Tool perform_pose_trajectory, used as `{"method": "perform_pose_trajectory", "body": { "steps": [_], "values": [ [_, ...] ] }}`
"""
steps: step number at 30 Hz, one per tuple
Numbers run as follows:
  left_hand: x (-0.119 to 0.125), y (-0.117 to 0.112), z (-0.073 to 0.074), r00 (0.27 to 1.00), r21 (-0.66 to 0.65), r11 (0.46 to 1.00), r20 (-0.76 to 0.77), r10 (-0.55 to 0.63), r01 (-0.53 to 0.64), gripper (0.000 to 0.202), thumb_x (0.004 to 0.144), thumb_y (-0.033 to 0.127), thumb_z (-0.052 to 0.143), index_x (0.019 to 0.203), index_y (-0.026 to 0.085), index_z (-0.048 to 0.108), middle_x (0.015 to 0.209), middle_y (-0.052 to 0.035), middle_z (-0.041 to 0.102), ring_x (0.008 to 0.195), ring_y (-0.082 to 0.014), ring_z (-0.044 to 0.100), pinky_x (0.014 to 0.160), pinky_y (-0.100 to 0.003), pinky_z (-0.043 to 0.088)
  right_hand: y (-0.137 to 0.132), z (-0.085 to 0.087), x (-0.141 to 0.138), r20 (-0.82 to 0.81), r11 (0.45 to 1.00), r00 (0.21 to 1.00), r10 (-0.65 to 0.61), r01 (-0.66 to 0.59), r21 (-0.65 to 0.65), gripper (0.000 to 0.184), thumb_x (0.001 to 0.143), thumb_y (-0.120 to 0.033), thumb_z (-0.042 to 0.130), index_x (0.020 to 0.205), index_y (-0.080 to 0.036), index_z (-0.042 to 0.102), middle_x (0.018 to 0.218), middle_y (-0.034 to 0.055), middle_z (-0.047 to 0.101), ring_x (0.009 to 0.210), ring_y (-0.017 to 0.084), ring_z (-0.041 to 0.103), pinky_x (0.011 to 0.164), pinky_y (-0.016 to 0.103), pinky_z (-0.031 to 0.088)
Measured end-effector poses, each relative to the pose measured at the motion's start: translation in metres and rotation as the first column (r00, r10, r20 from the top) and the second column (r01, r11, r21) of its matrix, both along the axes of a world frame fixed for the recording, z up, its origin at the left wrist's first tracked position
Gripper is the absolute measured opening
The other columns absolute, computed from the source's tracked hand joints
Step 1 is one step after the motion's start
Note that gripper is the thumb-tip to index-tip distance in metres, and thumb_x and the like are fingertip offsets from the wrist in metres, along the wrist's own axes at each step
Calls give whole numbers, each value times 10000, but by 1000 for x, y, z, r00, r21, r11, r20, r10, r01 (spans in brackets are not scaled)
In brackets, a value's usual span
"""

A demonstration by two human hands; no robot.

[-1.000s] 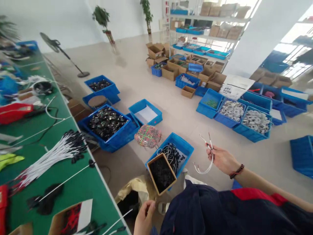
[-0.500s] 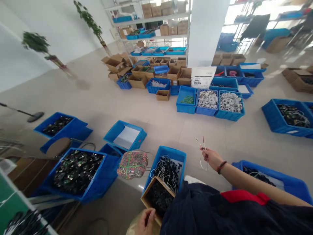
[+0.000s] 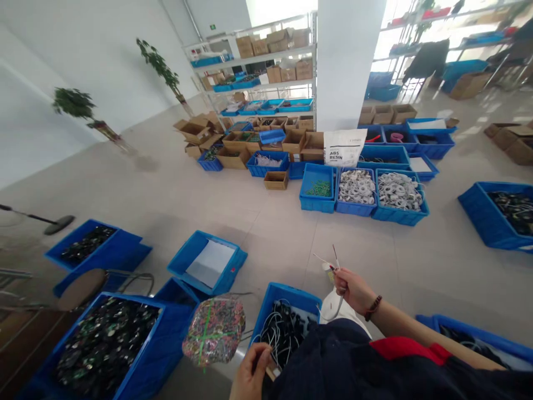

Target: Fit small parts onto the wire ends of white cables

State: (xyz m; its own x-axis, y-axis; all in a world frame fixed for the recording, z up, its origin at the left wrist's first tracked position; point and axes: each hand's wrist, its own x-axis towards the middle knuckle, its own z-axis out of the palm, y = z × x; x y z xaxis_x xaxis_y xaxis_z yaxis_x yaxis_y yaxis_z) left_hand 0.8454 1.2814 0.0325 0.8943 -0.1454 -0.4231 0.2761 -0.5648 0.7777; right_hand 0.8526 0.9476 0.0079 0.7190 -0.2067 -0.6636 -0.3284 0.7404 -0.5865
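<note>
At 5 o'clock in the head view, the right hand (image 3: 353, 291) forms a closed grip around a white sheathed wire (image 3: 339, 307), its fingers (image 3: 342, 280) wrapped snugly on it. Two thin bared ends (image 3: 327, 261) point up and left toward 11 o'clock, while the rest of the wire curves down below the fist, so the long axis runs slantwise. A dark beaded bracelet (image 3: 373, 308) circles the wrist.

At 6 o'clock, the left hand (image 3: 252, 372) has its fingers curled narrowly beside a small tan strip (image 3: 272, 373); whether they hold it cannot be told. Just above lies a blue crate of black and white wires (image 3: 283, 333), with a round, green-banded bundle (image 3: 214, 331) beside it. A larger crate of dark glinting parts (image 3: 104, 350) sits at 7 o'clock.

Compared with the earlier frames, the bared ends lean further left and the fist sits lower; the green table has left the view, and a cardboard tray is no longer visible. The wire's gripped section is hidden by the fingers, and a dark garment (image 3: 325, 361) covers the crate's near side. The left hand is cut off by the lower edge.
</note>
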Motion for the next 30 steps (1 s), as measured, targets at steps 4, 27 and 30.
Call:
{"method": "perform_pose_trajectory", "body": {
  "steps": [4,27,30],
  "values": [
    [82,-104,2,962,-138,953,91,-258,269,539,882,704,548,839,189,703,888,-78,686,910,-245,648,891,-352,520,-16,2,76,89,996,994,58,-63,61,503,518,-488,901,680,-199,522,531,-82,387,509,72,313,516,247,298],
    [344,-278,-16,902,-101,912,229,-367,397,264,900,137,513,1045,202,724,1231,-108,680,1167,-249,642,1024,-334,493,-71,10,355,210,952,929,306,-296,-77,728,506,-751,863,889,-199,583,672,-33,596,592,99,443,551,240,310],
    [390,-263,-18,918,-172,924,274,-287,341,371,930,171,495,1244,222,686,1441,-103,599,1393,-258,497,1186,-371,366,-52,1,400,258,920,884,391,-368,-133,704,550,-766,833,890,-205,579,724,-5,641,622,130,520,585,267,369]
  ]
}}
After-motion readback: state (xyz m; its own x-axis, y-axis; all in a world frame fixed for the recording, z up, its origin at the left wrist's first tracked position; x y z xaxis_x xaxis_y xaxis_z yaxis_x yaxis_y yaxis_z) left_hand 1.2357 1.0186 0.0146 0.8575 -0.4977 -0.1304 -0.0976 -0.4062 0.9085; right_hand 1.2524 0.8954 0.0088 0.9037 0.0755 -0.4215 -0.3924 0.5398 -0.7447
